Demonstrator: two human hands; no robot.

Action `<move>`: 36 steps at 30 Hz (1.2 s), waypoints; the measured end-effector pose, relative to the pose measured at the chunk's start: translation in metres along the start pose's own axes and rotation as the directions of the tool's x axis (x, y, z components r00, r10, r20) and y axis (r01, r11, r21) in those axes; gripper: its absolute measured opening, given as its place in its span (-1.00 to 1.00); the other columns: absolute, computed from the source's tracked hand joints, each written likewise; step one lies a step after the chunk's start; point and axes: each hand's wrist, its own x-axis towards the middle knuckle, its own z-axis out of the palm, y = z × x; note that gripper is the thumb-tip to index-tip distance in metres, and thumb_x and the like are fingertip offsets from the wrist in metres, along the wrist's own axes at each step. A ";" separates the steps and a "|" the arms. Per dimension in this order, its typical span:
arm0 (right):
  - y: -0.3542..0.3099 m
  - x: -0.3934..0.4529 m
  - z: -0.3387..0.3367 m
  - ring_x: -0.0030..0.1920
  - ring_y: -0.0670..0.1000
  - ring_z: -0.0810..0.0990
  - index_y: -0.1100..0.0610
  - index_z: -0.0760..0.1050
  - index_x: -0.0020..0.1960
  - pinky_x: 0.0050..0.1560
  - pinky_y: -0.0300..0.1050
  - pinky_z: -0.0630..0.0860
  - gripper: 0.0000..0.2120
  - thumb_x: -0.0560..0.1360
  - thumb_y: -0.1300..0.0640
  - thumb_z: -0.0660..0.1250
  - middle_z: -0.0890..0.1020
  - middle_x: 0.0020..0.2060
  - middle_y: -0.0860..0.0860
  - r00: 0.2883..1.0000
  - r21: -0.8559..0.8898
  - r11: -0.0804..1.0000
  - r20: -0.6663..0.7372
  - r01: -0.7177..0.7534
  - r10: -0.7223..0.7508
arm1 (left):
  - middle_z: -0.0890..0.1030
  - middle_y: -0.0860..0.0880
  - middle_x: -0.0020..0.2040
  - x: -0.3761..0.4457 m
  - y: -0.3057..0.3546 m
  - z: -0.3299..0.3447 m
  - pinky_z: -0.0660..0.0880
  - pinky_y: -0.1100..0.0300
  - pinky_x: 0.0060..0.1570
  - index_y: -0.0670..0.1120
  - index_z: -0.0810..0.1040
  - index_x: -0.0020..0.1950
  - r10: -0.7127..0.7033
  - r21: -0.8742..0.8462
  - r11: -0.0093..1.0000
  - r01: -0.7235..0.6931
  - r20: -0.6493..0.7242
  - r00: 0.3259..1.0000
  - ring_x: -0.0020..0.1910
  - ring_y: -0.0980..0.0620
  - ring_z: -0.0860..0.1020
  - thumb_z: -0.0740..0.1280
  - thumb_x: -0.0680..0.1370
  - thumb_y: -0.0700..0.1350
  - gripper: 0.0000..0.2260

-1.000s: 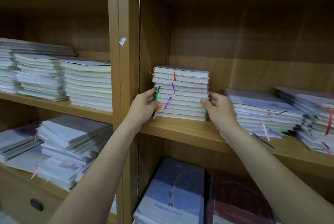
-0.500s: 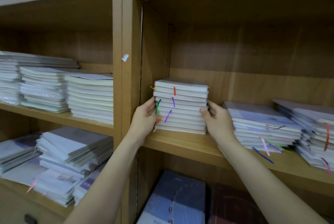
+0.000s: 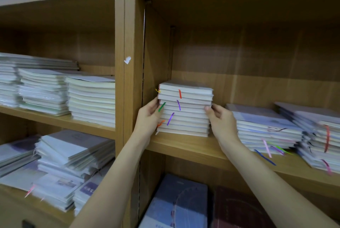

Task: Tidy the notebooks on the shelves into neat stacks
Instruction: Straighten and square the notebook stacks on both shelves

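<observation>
On the middle shelf [image 3: 193,146], the left hand [image 3: 148,117] and right hand [image 3: 221,123] are still gripping the notebook stack [image 3: 184,111] from both sides, its position unchanged, 2 looser stacks [image 3: 265,128] lying right

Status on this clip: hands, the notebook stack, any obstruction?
Left hand and right hand grip opposite sides of notebook stack. Stack squared, seated on shelf. Shelf divider close left, neighbouring stack right.

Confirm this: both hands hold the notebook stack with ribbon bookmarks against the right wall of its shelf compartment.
Wrong side. The head view shows the left hand and right hand holding the notebook stack by the compartment's left wall.
</observation>
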 end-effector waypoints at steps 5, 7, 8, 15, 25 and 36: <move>0.002 0.001 0.001 -0.12 -0.07 0.56 0.24 0.58 0.07 0.04 -0.06 0.46 -0.72 0.57 0.05 0.23 0.64 -0.16 0.03 0.999 -0.008 1.000 -0.037 0.000 -0.001 | 0.54 0.20 -0.04 0.003 0.000 0.007 0.47 0.45 -0.17 -0.10 0.43 0.34 -0.013 0.009 1.000 0.014 -0.117 0.993 0.05 0.21 0.51 0.17 0.61 -0.19 -0.70; 0.003 0.002 0.002 -0.07 0.02 0.59 0.23 0.59 0.04 0.12 0.09 0.50 -0.73 0.57 0.05 0.25 0.65 -0.20 0.02 0.999 0.005 1.000 -0.046 -0.004 0.004 | 0.52 0.21 -0.05 0.004 0.000 0.008 0.44 0.45 -0.15 -0.11 0.42 0.36 -0.015 0.025 1.000 0.018 -0.132 0.991 0.01 0.24 0.50 0.18 0.61 -0.18 -0.69; 0.004 0.003 0.002 -0.06 0.01 0.59 0.20 0.60 0.02 0.14 0.12 0.49 -0.75 0.56 0.05 0.26 0.63 -0.25 -0.04 0.999 0.014 1.000 -0.045 -0.011 0.012 | 0.52 0.21 -0.04 0.005 0.000 0.008 0.44 0.47 -0.18 -0.11 0.42 0.36 -0.015 0.026 0.999 0.019 -0.134 0.991 -0.05 0.28 0.48 0.18 0.61 -0.18 -0.69; 0.009 0.007 0.003 0.06 -0.03 0.59 -0.02 0.61 -0.02 0.20 0.10 0.47 -0.86 0.54 0.01 0.28 0.63 -0.15 -0.11 0.999 0.048 0.998 -0.034 -0.041 0.043 | 0.55 0.08 0.11 0.007 -0.004 0.006 0.46 0.39 -0.07 -0.12 0.42 0.36 -0.009 0.022 1.000 0.012 -0.126 0.992 0.08 0.19 0.50 0.21 0.60 -0.13 -0.67; 0.008 0.003 0.003 0.13 -0.04 0.56 0.07 0.54 0.22 0.20 -0.01 0.45 -0.71 0.56 0.00 0.25 0.64 0.01 -0.05 0.999 0.023 0.999 -0.025 -0.028 0.029 | 0.53 -0.01 0.25 0.008 -0.006 0.008 0.43 0.11 0.25 -0.10 0.39 0.39 0.019 0.092 0.996 -0.007 -0.133 0.991 0.25 0.09 0.46 0.20 0.60 -0.14 -0.65; -0.003 0.009 0.005 0.18 -0.12 0.45 -0.02 0.35 0.40 0.09 -0.20 0.29 -0.58 0.57 -0.07 0.19 0.52 0.06 -0.19 0.997 0.018 0.997 -0.016 0.077 -0.076 | 0.59 0.03 0.15 0.016 -0.005 0.014 0.54 0.35 -0.01 -0.08 0.42 0.35 0.029 -0.108 0.993 -0.036 -0.061 0.998 0.12 0.12 0.56 0.23 0.59 -0.15 -0.68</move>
